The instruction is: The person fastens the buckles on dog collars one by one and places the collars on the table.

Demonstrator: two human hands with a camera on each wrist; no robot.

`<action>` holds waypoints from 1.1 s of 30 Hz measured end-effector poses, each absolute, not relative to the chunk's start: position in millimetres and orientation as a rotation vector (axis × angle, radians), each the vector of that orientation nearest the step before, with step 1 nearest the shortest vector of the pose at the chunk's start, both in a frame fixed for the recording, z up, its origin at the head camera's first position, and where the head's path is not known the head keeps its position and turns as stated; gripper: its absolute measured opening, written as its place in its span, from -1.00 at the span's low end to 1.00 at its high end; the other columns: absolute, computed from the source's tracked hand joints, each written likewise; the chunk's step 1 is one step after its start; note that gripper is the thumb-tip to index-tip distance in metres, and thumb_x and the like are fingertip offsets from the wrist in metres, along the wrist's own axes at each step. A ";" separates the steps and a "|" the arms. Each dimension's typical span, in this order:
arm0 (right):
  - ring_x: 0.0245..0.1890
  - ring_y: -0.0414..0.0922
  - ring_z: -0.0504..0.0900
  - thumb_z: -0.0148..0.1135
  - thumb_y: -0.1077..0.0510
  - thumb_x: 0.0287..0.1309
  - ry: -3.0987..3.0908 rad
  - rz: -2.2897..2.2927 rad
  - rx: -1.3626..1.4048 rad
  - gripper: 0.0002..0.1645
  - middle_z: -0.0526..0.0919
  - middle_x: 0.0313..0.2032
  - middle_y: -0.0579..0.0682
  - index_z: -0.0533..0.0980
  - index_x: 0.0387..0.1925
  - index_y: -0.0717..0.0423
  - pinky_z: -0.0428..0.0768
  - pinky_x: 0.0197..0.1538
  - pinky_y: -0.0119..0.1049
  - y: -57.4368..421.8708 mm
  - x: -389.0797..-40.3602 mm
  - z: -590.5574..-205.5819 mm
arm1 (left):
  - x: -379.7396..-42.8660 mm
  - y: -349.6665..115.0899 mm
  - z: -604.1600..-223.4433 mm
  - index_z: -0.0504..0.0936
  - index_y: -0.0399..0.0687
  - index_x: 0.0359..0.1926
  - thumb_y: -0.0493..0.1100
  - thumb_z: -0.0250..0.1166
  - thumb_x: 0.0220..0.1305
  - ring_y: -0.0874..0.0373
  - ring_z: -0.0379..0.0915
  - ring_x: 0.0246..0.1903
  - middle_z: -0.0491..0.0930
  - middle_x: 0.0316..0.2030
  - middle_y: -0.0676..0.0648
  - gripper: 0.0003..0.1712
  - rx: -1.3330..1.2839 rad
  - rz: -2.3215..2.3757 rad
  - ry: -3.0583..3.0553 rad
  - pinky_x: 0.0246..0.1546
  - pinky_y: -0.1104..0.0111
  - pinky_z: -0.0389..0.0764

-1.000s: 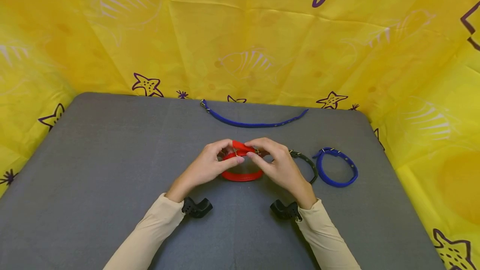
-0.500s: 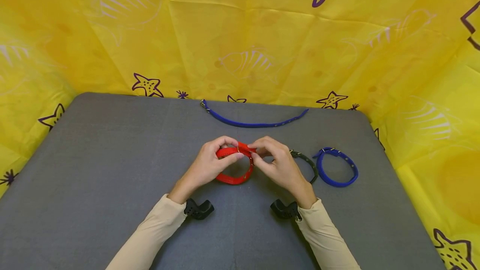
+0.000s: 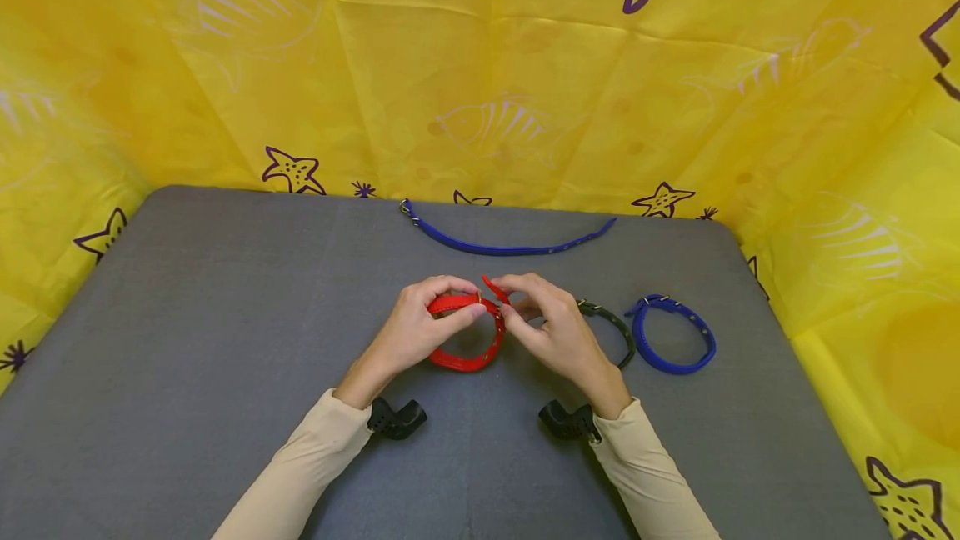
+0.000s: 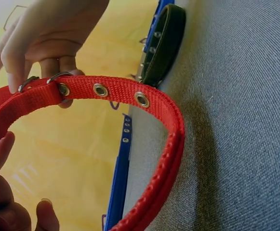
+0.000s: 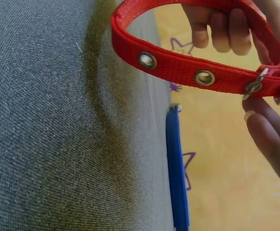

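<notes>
A red dog collar [image 3: 461, 363], bent into a loop, is between both hands above the grey table. My left hand [image 3: 420, 319] pinches the loop's upper left side, near the metal buckle. The right hand [image 3: 555, 327] has its thumb and fingers on the strap's pointed end, which sticks up to the right of the buckle. In the left wrist view the red collar [image 4: 168, 154] shows metal eyelets, and its strap passes through metal hardware near the right hand's fingers. In the right wrist view, the buckle prong [image 5: 255, 85] lies at an eyelet of the strap.
A dark green collar [image 3: 618, 327] lies looped, partly behind the right hand. Right of it rests a looped blue collar [image 3: 675, 369]. Another blue collar [image 3: 495, 251] stretches out along the table's back. Yellow patterned cloth [image 3: 420, 90] surrounds the grey table [image 3: 225, 315].
The red collar's loop has shifted slightly left and its eyelets have come into view. The strap's end, earlier lying across the buckle, now stands up apart from it at the right hand.
</notes>
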State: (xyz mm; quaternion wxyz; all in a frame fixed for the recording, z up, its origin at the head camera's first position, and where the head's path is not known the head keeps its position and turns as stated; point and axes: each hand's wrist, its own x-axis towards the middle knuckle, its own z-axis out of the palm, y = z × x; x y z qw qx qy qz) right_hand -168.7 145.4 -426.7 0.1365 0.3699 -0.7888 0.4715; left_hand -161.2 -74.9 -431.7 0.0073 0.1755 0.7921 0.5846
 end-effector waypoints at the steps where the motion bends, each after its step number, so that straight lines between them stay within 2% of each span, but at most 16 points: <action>1: -0.37 -0.11 0.75 0.24 0.46 0.17 -2.280 1.370 1.070 -0.61 0.69 -0.16 0.12 0.55 0.04 0.19 0.70 -0.28 -0.37 145.3 -168.9 -426.9 | -161.2 -74.8 -431.6 0.69 -0.03 -0.04 -0.11 0.42 0.23 0.12 0.61 -0.31 0.69 -0.13 -0.10 -0.72 0.552 1.837 2.476 -0.36 0.38 0.63; 11: -0.48 -0.15 0.70 0.25 0.42 0.21 -2.302 1.407 0.975 -0.72 0.65 -0.25 0.12 0.53 -0.05 0.21 0.68 -0.37 -0.37 142.5 -165.4 -426.0 | -160.9 -73.9 -431.0 0.69 -0.08 -0.06 -0.14 0.39 0.26 0.12 0.59 -0.30 0.71 -0.17 -0.07 -0.75 0.578 1.848 2.470 -0.33 0.40 0.62; 22: -0.52 -0.15 0.69 0.27 0.48 0.16 -2.238 1.440 1.007 -0.57 0.62 -0.26 0.13 0.51 0.07 0.23 0.66 -0.40 -0.43 141.5 -167.2 -426.9 | -160.9 -73.9 -429.2 0.68 -0.14 -0.05 -0.15 0.39 0.25 0.16 0.58 -0.33 0.71 -0.19 -0.06 -0.73 0.590 1.859 2.439 -0.33 0.42 0.61; 27: -0.52 -0.17 0.63 0.27 0.48 0.16 -2.218 1.447 1.038 -0.66 0.63 -0.27 0.08 0.58 -0.03 0.22 0.60 -0.44 -0.44 141.7 -168.4 -427.9 | -159.6 -73.2 -429.3 0.69 -0.12 -0.06 -0.17 0.39 0.25 0.14 0.56 -0.30 0.71 -0.17 -0.08 -0.75 0.619 1.869 2.477 -0.35 0.42 0.60; 33: -0.46 -0.12 0.70 0.28 0.48 0.15 -2.209 1.482 1.028 -0.74 0.68 -0.27 0.11 0.61 -0.12 0.25 0.70 -0.36 -0.33 142.4 -168.1 -427.7 | -159.9 -72.7 -431.0 0.70 -0.09 -0.10 -0.17 0.40 0.24 0.11 0.53 -0.27 0.70 -0.18 -0.09 -0.78 0.612 1.874 2.540 -0.36 0.42 0.57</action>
